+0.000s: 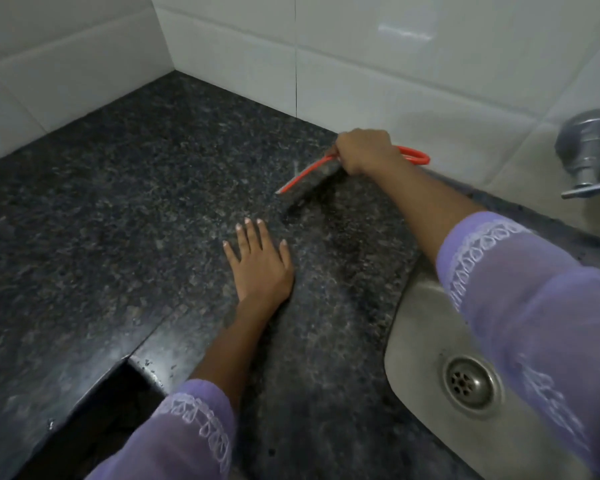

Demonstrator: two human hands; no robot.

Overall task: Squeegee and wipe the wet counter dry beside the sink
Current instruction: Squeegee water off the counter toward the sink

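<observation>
1. The right hand (362, 150) is clenched around the orange handle of the squeegee (312, 180), out near the tiled wall (413, 81).
2. The squeegee's dark blade runs from under that fist down and toward the left hand, its edge touching the desk (118, 202); the handle's orange loop pokes out behind the fist.
3. The left hand (258, 261) lies flat and open, palm down on the desk, fingers spread, near the blade's end but apart from it.
4. The sink (420, 341) sits just beside the right forearm, its drain (471, 382) below the lilac sleeve.
5. A tap (589, 150) is mounted beyond the right arm.
</observation>
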